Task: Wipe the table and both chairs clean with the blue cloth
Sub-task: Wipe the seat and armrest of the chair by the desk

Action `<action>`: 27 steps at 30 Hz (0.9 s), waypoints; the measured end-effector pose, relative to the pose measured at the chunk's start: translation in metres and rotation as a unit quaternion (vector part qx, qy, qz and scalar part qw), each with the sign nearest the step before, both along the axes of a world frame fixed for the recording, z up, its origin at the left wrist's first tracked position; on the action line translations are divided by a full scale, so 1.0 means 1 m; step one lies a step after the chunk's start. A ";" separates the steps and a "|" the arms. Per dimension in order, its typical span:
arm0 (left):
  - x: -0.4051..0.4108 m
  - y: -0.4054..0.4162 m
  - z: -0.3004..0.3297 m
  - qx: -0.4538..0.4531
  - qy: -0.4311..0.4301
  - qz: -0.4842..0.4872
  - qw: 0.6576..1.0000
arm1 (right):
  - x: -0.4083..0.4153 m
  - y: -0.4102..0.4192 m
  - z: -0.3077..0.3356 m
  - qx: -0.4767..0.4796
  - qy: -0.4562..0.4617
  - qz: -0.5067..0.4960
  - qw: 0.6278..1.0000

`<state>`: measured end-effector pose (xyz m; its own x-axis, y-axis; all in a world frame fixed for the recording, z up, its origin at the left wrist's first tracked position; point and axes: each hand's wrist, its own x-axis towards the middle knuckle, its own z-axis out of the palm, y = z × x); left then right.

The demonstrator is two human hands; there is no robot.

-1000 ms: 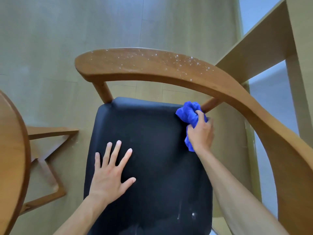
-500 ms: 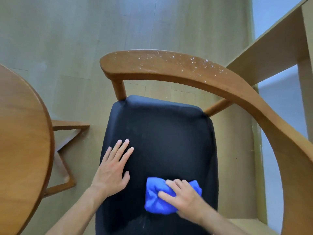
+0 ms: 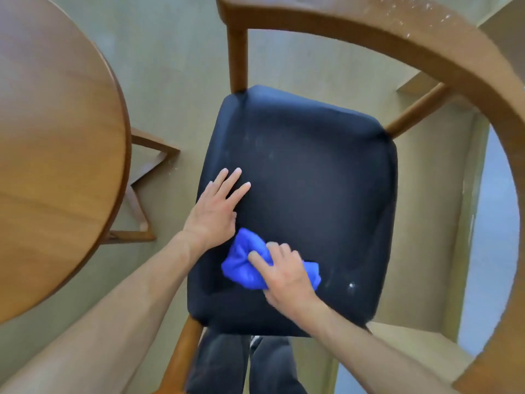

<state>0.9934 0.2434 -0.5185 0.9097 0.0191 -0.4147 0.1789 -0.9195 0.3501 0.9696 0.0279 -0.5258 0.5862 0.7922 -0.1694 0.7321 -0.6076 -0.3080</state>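
Fingers (image 3: 257, 255) of the right hand (image 3: 287, 275) are bunching the blue cloth (image 3: 241, 265) lower centre; left hand (image 3: 214, 214) lying flat on the seat (image 3: 312, 180), risking missed white specks (image 3: 351, 285) lower right.

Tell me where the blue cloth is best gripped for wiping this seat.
Grip the blue cloth over its bunched middle, from above. It lies crumpled flat on the black seat, so fingers curled over the top wad can press and slide it, as the right hand does. The left hand rests flat beside it, bracing.
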 end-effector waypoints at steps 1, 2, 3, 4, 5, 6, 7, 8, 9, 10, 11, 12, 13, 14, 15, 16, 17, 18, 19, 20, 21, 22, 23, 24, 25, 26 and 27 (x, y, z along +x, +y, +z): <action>-0.004 0.001 0.004 0.008 0.018 -0.010 1.000 | -0.021 -0.015 0.004 -0.013 0.005 0.129 0.992; -0.010 0.001 0.008 0.017 0.034 -0.021 0.999 | -0.024 -0.029 0.006 -0.013 0.006 0.243 0.970; -0.016 0.001 0.012 0.023 0.047 -0.029 0.998 | -0.010 -0.040 0.008 -0.011 0.002 0.327 0.945; -0.022 -0.001 0.015 0.024 0.057 -0.030 0.998 | 0.014 -0.047 0.010 -0.012 -0.012 0.367 0.930; -0.028 -0.003 0.017 0.021 0.066 -0.028 0.997 | 0.040 -0.053 0.007 -0.007 -0.031 0.359 0.933; -0.034 -0.006 0.019 0.017 0.077 -0.026 0.997 | 0.071 -0.061 0.006 -0.007 -0.045 0.293 0.955; -0.040 -0.009 0.019 0.015 0.085 -0.020 0.996 | 0.102 -0.069 0.004 -0.008 -0.065 0.174 0.983; -0.044 -0.012 0.019 0.014 0.087 -0.010 0.996 | 0.134 -0.077 0.006 -0.021 -0.068 0.025 0.997; -0.045 -0.013 0.018 0.014 0.086 -0.002 0.996 | 0.161 -0.087 0.009 -0.028 -0.043 -0.130 0.990; -0.045 -0.013 0.017 0.013 0.084 0.002 0.996 | 0.179 -0.094 0.011 -0.021 0.004 -0.277 0.961; -0.045 -0.013 0.015 0.012 0.084 0.004 0.996 | 0.185 -0.094 0.011 -0.013 0.050 -0.388 0.920; -0.044 -0.013 0.015 0.011 0.086 0.005 0.996 | 0.176 -0.087 0.012 -0.013 0.072 -0.435 0.897; -0.043 -0.012 0.015 0.011 0.089 0.007 0.996 | 0.156 -0.076 0.010 -0.009 0.050 -0.422 0.905; -0.043 -0.012 0.015 0.011 0.092 0.009 0.996 | 0.127 -0.067 0.005 0.008 0.017 -0.369 0.929; -0.042 -0.012 0.015 0.010 0.092 0.011 0.996 | 0.092 -0.059 0.000 0.027 -0.007 -0.289 0.957; -0.042 -0.013 0.015 0.009 0.092 0.014 0.996 | 0.057 -0.054 -0.004 0.033 -0.018 -0.203 0.979; -0.042 -0.013 0.015 0.008 0.090 0.015 0.996 | 0.023 -0.053 -0.007 0.026 -0.019 -0.110 0.993; -0.042 -0.013 0.015 0.006 0.088 0.016 0.996 | -0.003 -0.054 -0.006 0.018 -0.015 -0.018 1.000; -0.042 -0.013 0.014 0.005 0.087 0.015 0.996 | -0.019 -0.058 -0.005 0.010 -0.010 0.070 0.997; -0.042 -0.012 0.013 0.006 0.085 0.015 0.996 | -0.024 -0.062 -0.002 0.003 -0.007 0.152 0.988; -0.043 -0.011 0.013 0.008 0.085 0.015 0.996 | -0.018 -0.066 0.001 -0.002 -0.007 0.233 0.972; -0.043 -0.011 0.012 0.007 0.085 0.015 0.996 | -0.002 -0.070 0.003 -0.014 -0.011 0.311 0.950; -0.043 -0.011 0.011 0.004 0.084 0.015 0.996 | 0.021 -0.075 0.004 -0.032 -0.018 0.370 0.928; -0.043 -0.011 0.011 0.002 0.083 0.014 0.996 | 0.048 -0.082 0.006 -0.042 -0.032 0.387 0.921; -0.043 -0.010 0.010 0.003 0.083 0.014 0.996 | 0.077 -0.091 0.008 -0.049 -0.045 0.350 0.934; -0.043 -0.009 0.010 0.004 0.082 0.015 0.997 | 0.104 -0.101 0.010 -0.053 -0.051 0.263 0.962; -0.043 -0.008 0.009 0.005 0.081 0.016 0.997 | 0.125 -0.112 0.012 -0.049 -0.039 0.134 0.989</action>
<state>0.9503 0.2351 -0.5094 0.8301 0.0525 -0.5551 0.2618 -0.9157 0.3049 1.0944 -0.0841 -0.5137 0.3721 0.9028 -0.2156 0.8901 -0.4129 -0.1927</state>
